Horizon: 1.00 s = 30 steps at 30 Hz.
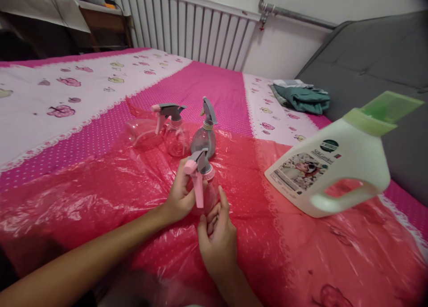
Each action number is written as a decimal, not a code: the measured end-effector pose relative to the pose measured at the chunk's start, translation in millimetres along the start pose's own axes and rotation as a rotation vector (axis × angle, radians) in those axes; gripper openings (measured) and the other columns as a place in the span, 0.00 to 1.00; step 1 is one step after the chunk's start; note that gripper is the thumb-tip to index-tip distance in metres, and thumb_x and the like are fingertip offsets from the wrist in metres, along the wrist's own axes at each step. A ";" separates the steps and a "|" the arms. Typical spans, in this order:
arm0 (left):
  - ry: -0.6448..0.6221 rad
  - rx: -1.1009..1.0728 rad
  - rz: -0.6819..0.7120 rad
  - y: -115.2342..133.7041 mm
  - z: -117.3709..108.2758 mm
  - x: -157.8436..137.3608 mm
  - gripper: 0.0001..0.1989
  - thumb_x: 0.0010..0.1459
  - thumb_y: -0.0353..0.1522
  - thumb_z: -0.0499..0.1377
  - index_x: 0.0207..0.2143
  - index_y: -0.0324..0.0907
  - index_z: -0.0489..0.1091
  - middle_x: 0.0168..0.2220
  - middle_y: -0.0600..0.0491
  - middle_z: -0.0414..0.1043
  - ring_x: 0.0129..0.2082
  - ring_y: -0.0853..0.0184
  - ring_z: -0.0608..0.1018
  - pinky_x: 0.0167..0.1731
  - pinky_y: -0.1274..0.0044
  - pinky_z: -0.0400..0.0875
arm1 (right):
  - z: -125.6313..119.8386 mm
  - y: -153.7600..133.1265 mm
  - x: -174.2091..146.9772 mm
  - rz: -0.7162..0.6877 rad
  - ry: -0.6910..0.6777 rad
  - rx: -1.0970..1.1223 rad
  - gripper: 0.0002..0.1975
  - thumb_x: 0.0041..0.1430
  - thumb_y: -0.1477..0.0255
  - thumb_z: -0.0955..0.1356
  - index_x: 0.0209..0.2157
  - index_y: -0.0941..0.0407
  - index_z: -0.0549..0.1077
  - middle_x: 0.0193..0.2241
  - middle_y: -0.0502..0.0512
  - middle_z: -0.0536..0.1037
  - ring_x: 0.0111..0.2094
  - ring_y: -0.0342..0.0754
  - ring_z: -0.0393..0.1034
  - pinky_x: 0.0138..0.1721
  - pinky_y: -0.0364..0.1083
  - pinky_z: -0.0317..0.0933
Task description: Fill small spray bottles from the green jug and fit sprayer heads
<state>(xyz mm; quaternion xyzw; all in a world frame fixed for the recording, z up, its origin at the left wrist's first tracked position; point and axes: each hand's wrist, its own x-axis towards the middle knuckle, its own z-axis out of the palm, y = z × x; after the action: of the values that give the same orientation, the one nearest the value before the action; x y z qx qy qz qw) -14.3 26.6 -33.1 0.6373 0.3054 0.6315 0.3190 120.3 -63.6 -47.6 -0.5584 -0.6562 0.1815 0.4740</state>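
A small see-through pink spray bottle (209,194) with a pink and grey trigger head is held upright over the red plastic sheet (133,200). My left hand (180,197) is closed around its left side, just below the head. From the lower right, my right hand (219,235) has its fingers curled against the bottle's lower body. Just behind it stands a grey see-through spray bottle (202,142), its trigger head pointing up. To its left is another clear pinkish spray bottle (176,139) with a pink and grey head. A clear rounded shape beside that one is hard to make out.
At the right, a large pale-green detergent jug (301,173) with a green cap leans tilted on the sheet. Folded clothes (301,97) lie by the grey headboard (374,52). Beyond the bed are a white radiator (187,26) and a desk (103,21).
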 end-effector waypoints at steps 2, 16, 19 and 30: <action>-0.030 -0.009 -0.004 2.9 0.5 2.2 0.22 0.70 0.40 0.64 0.64 0.48 0.70 0.55 0.43 0.77 0.52 0.54 0.82 0.52 0.61 0.81 | -0.1 -0.1 0.2 -0.003 -0.003 -0.008 0.36 0.65 0.75 0.63 0.73 0.59 0.56 0.26 0.45 0.76 0.19 0.43 0.68 0.19 0.41 0.61; -0.030 0.036 0.067 7.3 2.5 3.2 0.17 0.70 0.38 0.64 0.56 0.48 0.64 0.48 0.50 0.70 0.46 0.64 0.78 0.47 0.71 0.77 | -0.7 -1.3 0.4 -0.023 0.012 -0.050 0.39 0.66 0.75 0.62 0.76 0.56 0.51 0.25 0.43 0.75 0.20 0.44 0.71 0.23 0.42 0.65; -0.028 0.075 0.127 5.6 3.4 4.6 0.21 0.68 0.36 0.65 0.58 0.48 0.62 0.49 0.50 0.69 0.46 0.63 0.76 0.48 0.69 0.77 | -0.2 0.0 0.4 -0.044 0.015 -0.043 0.38 0.66 0.75 0.63 0.76 0.56 0.52 0.25 0.43 0.74 0.20 0.43 0.70 0.22 0.41 0.64; -0.060 0.001 0.147 9.1 4.6 7.4 0.15 0.68 0.32 0.64 0.50 0.49 0.61 0.49 0.51 0.67 0.49 0.62 0.75 0.49 0.67 0.72 | -1.0 -0.1 -0.6 -0.001 -0.008 0.009 0.39 0.64 0.76 0.63 0.75 0.57 0.54 0.26 0.44 0.75 0.21 0.43 0.69 0.23 0.42 0.65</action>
<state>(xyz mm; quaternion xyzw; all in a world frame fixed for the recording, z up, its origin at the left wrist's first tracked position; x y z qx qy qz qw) -9.8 26.8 -21.4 0.6770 0.2484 0.6335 0.2805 121.0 -64.5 -47.3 -0.5551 -0.6575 0.1863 0.4742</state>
